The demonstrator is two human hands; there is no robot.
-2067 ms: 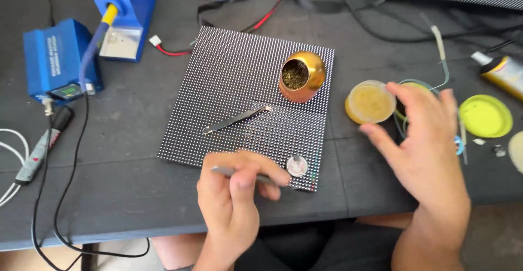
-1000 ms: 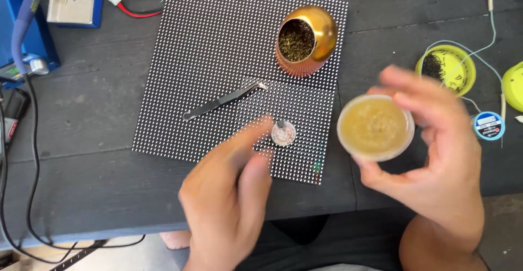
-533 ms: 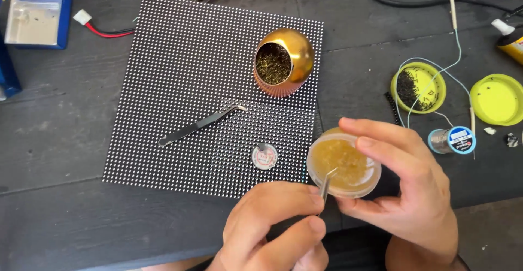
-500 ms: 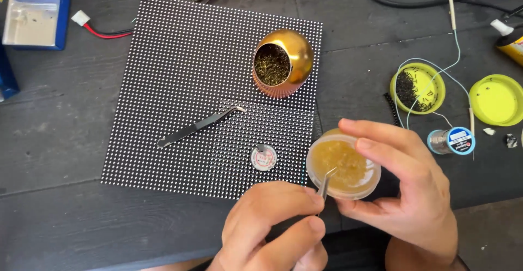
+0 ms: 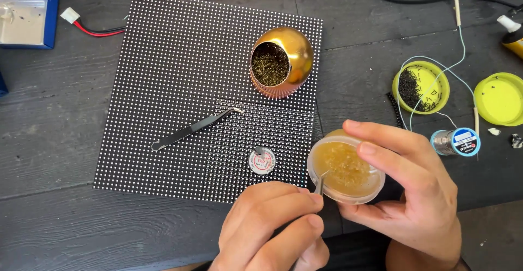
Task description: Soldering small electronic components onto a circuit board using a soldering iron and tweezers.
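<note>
Dark table (image 5: 65, 140); hands (image 5: 272, 222) gripping tool, jar (image 5: 346, 167).

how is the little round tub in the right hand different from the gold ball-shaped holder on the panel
The tub is shallow, clear and held tilted in the right hand; the gold holder is tall, shiny and stands on the dotted panel. The tub holds amber paste, the holder dark wiry coils. Both are round and open.

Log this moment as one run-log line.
left hand: holds tweezers, tips in amber paste | right hand: holds round paste tub | dotted panel: carries gold bowl, black tweezers
</note>
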